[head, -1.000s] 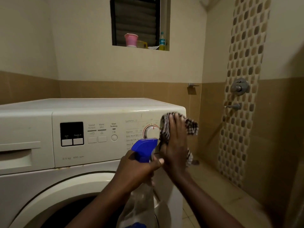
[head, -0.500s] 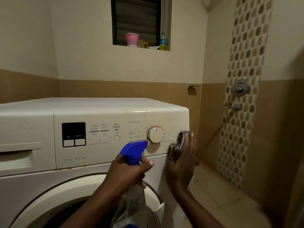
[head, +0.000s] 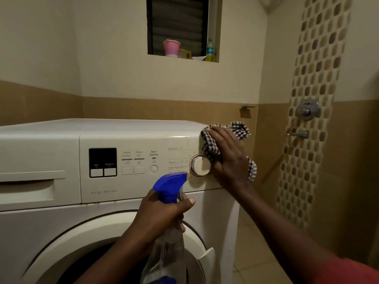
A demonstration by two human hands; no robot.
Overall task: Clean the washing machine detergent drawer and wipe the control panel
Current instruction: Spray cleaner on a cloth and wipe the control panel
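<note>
Right hand (head: 229, 158) flat, fingers spread, pressing checked cloth (head: 211, 148) onto top right corner of control panel (head: 143, 181), just right of dial (head: 200, 166); cloth bunched under palm, ends sticking out above & below hand. Left hand (head: 162, 214) wrapped round neck of spray bottle (head: 166, 249), thumb up by trigger. Bottle upright, long axis approx vertical, blue nozzle (head: 170, 182) pointing right & slightly up toward dial, close to panel. Detergent drawer (head: 30, 187) shut, far left of panel, well apart from both hands. Round door (head: 98, 238) below, behind bottle. Pink cup (head: 171, 48) & small bottle (head: 210, 51) up on window ledge.
</note>
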